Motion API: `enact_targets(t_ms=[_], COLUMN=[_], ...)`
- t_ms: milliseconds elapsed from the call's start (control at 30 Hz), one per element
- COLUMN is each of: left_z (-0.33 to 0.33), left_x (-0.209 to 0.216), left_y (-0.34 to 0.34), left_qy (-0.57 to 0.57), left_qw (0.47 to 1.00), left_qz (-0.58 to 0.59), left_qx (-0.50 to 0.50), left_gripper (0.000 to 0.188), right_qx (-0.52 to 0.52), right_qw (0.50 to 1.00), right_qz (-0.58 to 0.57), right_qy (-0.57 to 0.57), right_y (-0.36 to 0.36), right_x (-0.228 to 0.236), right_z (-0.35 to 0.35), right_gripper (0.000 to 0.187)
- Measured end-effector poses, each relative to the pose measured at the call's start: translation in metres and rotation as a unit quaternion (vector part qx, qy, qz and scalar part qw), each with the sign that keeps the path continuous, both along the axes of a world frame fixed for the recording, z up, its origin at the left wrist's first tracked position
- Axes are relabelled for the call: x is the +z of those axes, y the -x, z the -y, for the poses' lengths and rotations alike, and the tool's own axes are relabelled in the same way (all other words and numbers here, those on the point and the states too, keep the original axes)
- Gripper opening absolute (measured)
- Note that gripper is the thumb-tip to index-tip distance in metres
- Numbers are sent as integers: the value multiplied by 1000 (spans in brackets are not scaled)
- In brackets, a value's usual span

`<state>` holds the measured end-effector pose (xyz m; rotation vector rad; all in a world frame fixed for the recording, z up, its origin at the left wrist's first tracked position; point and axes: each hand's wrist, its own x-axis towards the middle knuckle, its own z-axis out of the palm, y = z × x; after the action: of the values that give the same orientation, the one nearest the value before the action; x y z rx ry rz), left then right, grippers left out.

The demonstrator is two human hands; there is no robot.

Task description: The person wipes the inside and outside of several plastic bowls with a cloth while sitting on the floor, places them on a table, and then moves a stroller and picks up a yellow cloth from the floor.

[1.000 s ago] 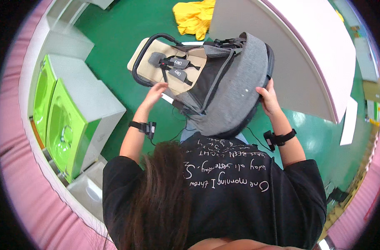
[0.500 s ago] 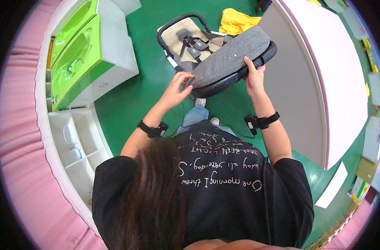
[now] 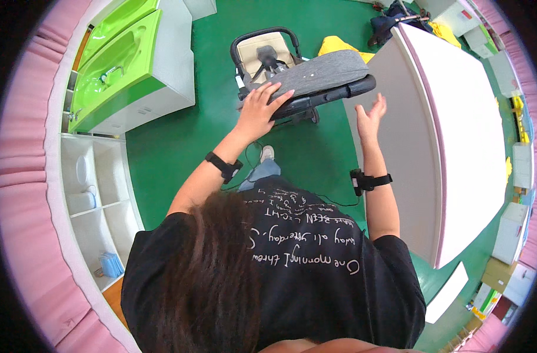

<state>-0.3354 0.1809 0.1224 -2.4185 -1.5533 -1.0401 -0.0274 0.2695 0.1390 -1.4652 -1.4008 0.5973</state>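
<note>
A baby stroller (image 3: 258,46) with a cream seat and grey harness stands ahead of me, partly covered by its grey fabric canopy (image 3: 327,70). Along the canopy's near side runs the black padded handlebar (image 3: 359,88). My left hand (image 3: 258,112) lies with fingers spread over the left end of the canopy, by the handlebar. To the right of the handlebar's end, my right hand (image 3: 371,119) is in the air, open and apart from the stroller. Under the handlebar a wheel (image 3: 314,116) shows in part.
At the left stand a green sink unit (image 3: 140,50) and white open shelves (image 3: 106,203). A large white-topped table (image 3: 456,141) rises close on my right. Yellow fabric (image 3: 339,45) lies behind the stroller. Dark folded gear with wheels (image 3: 392,23) sits at the back.
My right hand has let go of the handlebar and moved clear to its right. My left hand has shifted further onto the canopy. The canopy and handlebar have turned more level.
</note>
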Motion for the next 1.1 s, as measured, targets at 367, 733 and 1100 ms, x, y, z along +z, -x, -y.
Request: enact_targets(t_ms=[367,733,1100], left_z=[13,0,-13], left_x=[-9,-15,4], left_y=[19,19,31], left_qy=[13,-3,-1], left_qw=[997,998,997], left_qz=[49,40,70], left_qx=[-53,-48,-35], left_gripper=[86,85,87], right_qx=[131,155,116], right_qw=[906,907,898], right_qz=[362,331,378], right_qy=[-172,-209,-193], right_y=[-6,-12,4], right_x=[33,9,30], right_z=[-26,-36,-45], right_gripper=[86,84,91])
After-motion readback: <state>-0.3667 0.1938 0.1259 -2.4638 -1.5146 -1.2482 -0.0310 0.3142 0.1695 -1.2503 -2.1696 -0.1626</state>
